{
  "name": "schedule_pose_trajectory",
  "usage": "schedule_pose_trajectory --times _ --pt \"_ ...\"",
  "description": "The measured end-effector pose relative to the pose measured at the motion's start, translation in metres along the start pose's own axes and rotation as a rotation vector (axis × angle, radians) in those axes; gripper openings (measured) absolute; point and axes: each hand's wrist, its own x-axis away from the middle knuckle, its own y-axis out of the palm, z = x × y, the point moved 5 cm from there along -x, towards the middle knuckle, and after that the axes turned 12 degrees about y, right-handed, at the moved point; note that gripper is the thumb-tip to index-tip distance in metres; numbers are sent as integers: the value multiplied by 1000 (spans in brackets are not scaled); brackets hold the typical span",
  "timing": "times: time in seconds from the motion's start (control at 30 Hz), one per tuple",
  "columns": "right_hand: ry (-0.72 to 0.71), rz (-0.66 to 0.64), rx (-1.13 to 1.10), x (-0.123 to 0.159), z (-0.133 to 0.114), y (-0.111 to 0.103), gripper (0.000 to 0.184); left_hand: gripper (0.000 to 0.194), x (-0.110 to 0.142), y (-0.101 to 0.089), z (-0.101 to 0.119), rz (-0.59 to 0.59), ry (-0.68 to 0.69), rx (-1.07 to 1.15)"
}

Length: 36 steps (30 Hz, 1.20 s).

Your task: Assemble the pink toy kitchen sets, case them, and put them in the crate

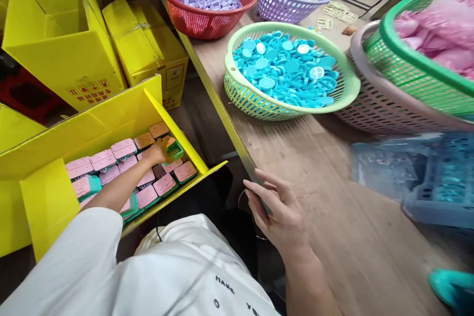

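My left hand reaches down into an open yellow cardboard box. Its fingers are closed round a green plastic case at the box's right end; part of the case is hidden by the hand. Rows of pink-topped plastic cases with teal sides fill the box around it, some partly covered by my forearm. My right hand hovers by the edge of the wooden table, fingers stretched out and apart, holding nothing.
On the table stand a light green basket of blue plastic parts, a red basket of lilac pieces and a green-rimmed basket of pink parts. A clear blue tray lies at right. More yellow boxes stand at left.
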Motion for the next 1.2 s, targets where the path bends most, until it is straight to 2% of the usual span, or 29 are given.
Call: schedule_pose_trajectory --times 0.1,0.2,0.23,0.33,0.43,0.53,0.6,0.67,0.73,0.83,0.93,1.0,1.1,1.2 --pt "-6 2 -58 6 -4 -3 35 97 56 -42 9 99 56 -46" --pt "-23 3 -120 13 -7 -1 37 100 115 -93 35 336 121 15" --pt "-28 5 -136 14 -8 0 37 102 129 -106 48 382 132 26" --pt "-47 10 -148 15 -13 -4 38 102 145 -128 103 368 284 0" --pt "-37 50 -136 19 -15 -27 41 98 133 -134 173 303 552 -69" --pt "33 157 -102 30 -9 -66 46 97 110 -130 241 234 794 -183" --pt "128 258 -52 42 0 -93 45 98 93 -119 285 169 936 -270" --pt "259 358 -12 56 12 -116 41 99 77 -100 326 87 1063 -349" --pt "407 406 -18 67 27 -131 41 100 64 -76 363 -3 1179 -422" --pt "618 349 -161 78 55 -138 56 102 55 -41 408 -88 1346 -530" --pt "751 291 -340 81 81 -141 73 106 50 -19 437 -116 1461 -572" --pt "773 296 -419 78 93 -144 78 105 44 -14 448 -126 1493 -560" --pt "711 320 -507 69 104 -148 73 105 31 -19 455 -160 1540 -451" --pt "631 422 -525 64 114 -152 67 103 15 -32 455 -248 1554 -126"
